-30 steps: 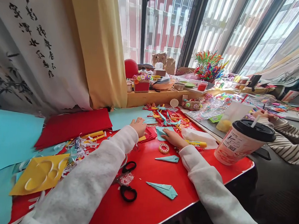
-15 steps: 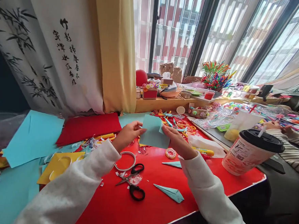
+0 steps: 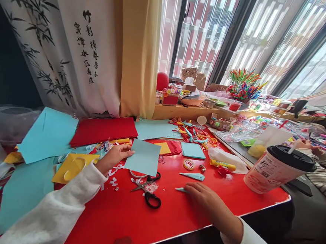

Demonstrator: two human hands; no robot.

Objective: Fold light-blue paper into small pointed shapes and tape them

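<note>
My left hand (image 3: 115, 158) pinches the left edge of a light blue paper square (image 3: 143, 157), held above the red table (image 3: 103, 214). My right hand (image 3: 202, 194) lies over a folded blue paper piece, its fingers closed around it; only the tip (image 3: 180, 189) shows. A similar folded blue piece (image 3: 192, 175) lies just behind that hand. Black-handled scissors (image 3: 147, 189) rest with their blades apart, in front of the held square. A white ring (image 3: 138, 174) is partly hidden under the square.
A lidded cup (image 3: 278, 169) stands at the right. Behind are a stack of blue squares (image 3: 193, 150), a tape roll (image 3: 188, 164) and a yellow tube (image 3: 223, 164). Blue sheets (image 3: 25, 198) lie at left. Another person's hands (image 3: 306, 144) are at far right.
My right hand has let go of the blue square and moved down onto the nearer folded piece. My left hand has moved left with the square. The view has shifted slightly.
</note>
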